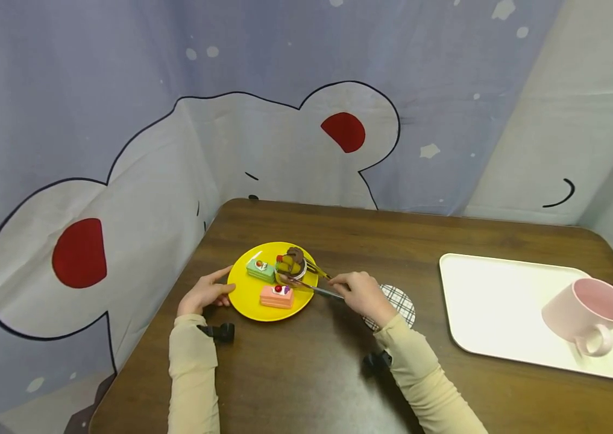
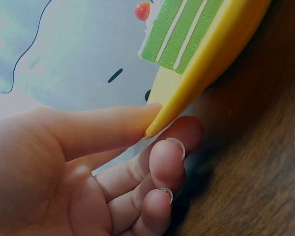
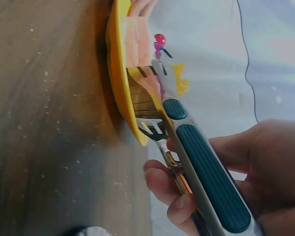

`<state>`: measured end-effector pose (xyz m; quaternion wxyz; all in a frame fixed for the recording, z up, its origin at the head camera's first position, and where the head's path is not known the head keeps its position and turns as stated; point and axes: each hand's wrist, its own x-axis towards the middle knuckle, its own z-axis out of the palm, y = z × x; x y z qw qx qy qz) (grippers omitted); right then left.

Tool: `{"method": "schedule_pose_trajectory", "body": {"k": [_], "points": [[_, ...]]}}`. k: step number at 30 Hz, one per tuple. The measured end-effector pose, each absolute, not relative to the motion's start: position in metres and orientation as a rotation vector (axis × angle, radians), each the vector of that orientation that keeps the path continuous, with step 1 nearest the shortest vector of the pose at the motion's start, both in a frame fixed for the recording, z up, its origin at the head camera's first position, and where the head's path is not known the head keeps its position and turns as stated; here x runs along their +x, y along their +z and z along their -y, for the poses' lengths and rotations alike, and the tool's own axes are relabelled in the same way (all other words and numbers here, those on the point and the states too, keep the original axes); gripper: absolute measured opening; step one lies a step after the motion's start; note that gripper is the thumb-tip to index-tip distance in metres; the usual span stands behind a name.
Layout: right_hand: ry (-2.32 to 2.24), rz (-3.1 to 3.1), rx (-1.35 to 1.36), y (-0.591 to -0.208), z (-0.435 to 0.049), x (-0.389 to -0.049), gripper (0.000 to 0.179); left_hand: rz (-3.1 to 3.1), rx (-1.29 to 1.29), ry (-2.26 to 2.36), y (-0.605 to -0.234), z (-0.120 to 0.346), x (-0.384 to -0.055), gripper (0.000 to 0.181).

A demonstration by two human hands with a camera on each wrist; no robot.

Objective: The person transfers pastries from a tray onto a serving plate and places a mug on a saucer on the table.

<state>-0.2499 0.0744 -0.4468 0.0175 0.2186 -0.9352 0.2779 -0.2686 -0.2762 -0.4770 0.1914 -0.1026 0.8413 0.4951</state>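
Note:
My left hand [image 1: 205,293] pinches the left rim of a yellow plate [image 1: 246,307], thumb on top and fingers underneath. The plate carries a green cake slice [image 1: 259,270], a pink cake slice [image 1: 276,298] and a round dessert with brown and yellow toppings [image 1: 291,265]. Over the plate's right side, my right hand [image 1: 360,295] holds two forks by their handles. One fork [image 3: 206,172] has a teal ribbed grip; the slimmer gold-toned fork [image 3: 174,167] lies beside it. Both fork heads reach over the plate beside the round dessert.
A round checked coaster [image 1: 402,304] lies partly under my right forearm. Further right, a white tray [image 1: 493,307] bears a pink mug [image 1: 572,316]. Printed curtains [image 1: 420,108] hang behind the brown table [image 1: 295,386].

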Motion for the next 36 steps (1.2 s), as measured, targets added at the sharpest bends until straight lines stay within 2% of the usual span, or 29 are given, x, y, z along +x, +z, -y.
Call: {"method": "schedule_pose_trajectory", "body": {"k": [15,36], "points": [[0.992,3.018,0.683,-0.434,-0.081,-0.248,0.029,-2.356,-0.281,1.399,-0.476,0.275,-0.268,0.065],[0.992,2.969,0.678,-0.434,-0.111,-0.230,0.020,-2.348,-0.277,1.389,-0.474,0.275,-0.267,0.066]]}}
